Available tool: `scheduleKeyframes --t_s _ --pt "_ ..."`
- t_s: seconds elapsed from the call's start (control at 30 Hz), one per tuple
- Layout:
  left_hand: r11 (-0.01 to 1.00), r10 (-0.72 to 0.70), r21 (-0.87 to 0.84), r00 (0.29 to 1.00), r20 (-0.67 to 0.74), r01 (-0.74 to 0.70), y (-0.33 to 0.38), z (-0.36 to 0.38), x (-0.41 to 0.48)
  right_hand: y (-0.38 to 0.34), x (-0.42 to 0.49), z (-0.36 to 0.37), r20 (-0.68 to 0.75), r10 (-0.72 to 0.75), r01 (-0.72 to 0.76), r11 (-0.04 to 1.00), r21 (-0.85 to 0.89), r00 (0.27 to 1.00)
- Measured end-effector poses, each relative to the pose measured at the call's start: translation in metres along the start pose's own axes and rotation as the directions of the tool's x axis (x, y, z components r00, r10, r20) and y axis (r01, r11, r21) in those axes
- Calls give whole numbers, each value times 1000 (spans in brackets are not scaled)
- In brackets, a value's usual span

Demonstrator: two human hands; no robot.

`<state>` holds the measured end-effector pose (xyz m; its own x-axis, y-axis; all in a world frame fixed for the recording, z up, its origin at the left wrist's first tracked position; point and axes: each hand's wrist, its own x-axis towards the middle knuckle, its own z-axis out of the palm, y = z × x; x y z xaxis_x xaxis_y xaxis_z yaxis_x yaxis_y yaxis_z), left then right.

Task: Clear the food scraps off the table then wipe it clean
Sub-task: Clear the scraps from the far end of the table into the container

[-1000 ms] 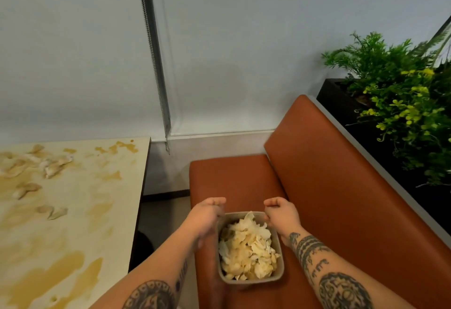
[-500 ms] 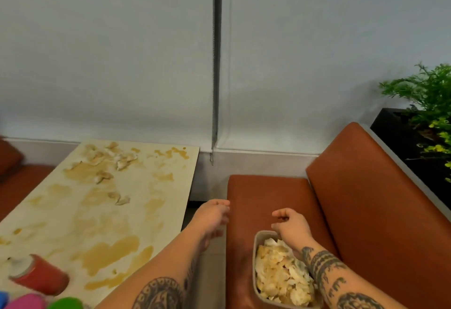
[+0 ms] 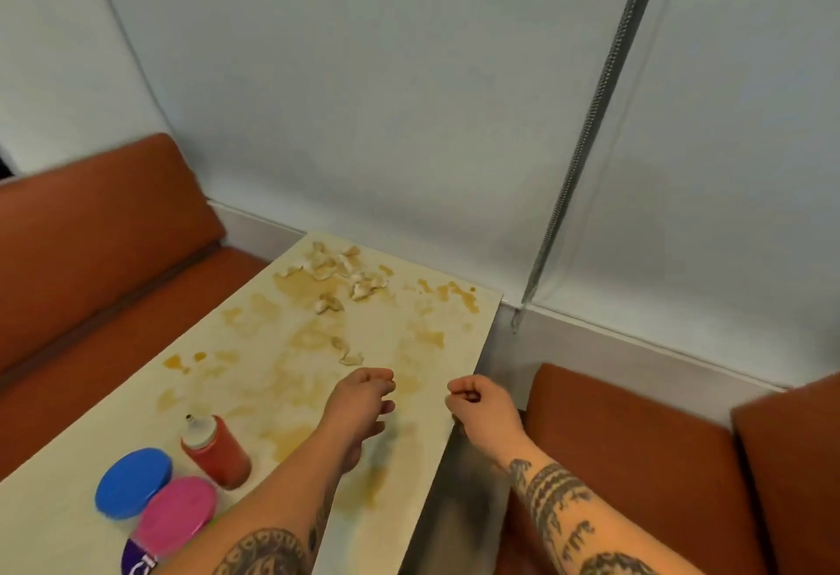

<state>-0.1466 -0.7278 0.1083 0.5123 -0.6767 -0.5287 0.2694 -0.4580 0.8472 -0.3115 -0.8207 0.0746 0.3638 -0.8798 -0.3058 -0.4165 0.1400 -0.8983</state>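
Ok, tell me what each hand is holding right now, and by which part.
Nothing is held. The left hand is loosely curled and empty above the stained table; the right hand is fisted at its edge, nothing showing in it.

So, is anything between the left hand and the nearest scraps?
Nothing visible: only stained tabletop lies between the left hand and the nearest scraps. The red bottle sits off to the left.
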Motion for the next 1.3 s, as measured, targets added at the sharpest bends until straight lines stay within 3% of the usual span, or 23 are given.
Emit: scheduleKeyframes --t_s 0.3,0.4,0.6,0.73,0.8,0.87,0.93,1.0,1.1,1.17,1.23,1.3 --pt "991 -121 -87 967 -226 103 0 -47 97 -25 115 92 236 -2 27 994 -103 972" --pt "988 -145 -88 950 -277 125 -3 -54 126 -23 151 116 303 -38 113 966 -232 952" --pt "979 -199 -112 899 -390 168 -20 -65 168 -15 204 162 557 -52 399 753 -524 829" --pt "981 -192 -119 867 -461 153 -31 -66 187 0 227 191 676 -131 632 515 -579 726" --pt "983 -182 -123 849 -496 139 -33 -65 194 6 233 198 674 -190 673 451 -586 714" --pt "978 -190 -178 828 -527 111 -32 -64 202 5 237 200 625 -209 624 531 -573 752" --pt "952 -242 -292 809 -535 92 -26 -62 210 -3 238 199 556 -196 501 725 -472 808" --pt "876 -336 -472 826 -453 98 -14 -60 218 -15 237 199 526 -179 381 873 -305 832" --pt "743 -389 -662 867 -311 95 2 -58 228 -31 241 198 647 -178 421 874 -242 741" --pt "769 -390 -633 852 -348 93 6 -58 233 -42 253 195 722 -180 480 846 -233 668" --pt "788 -411 -608 817 -404 95 4 -61 237 -54 270 193 663 -229 414 901 -133 713" --pt "787 -436 -609 785 -439 97 1 -66 239 -62 293 198 503 -278 368 925 -89 818"
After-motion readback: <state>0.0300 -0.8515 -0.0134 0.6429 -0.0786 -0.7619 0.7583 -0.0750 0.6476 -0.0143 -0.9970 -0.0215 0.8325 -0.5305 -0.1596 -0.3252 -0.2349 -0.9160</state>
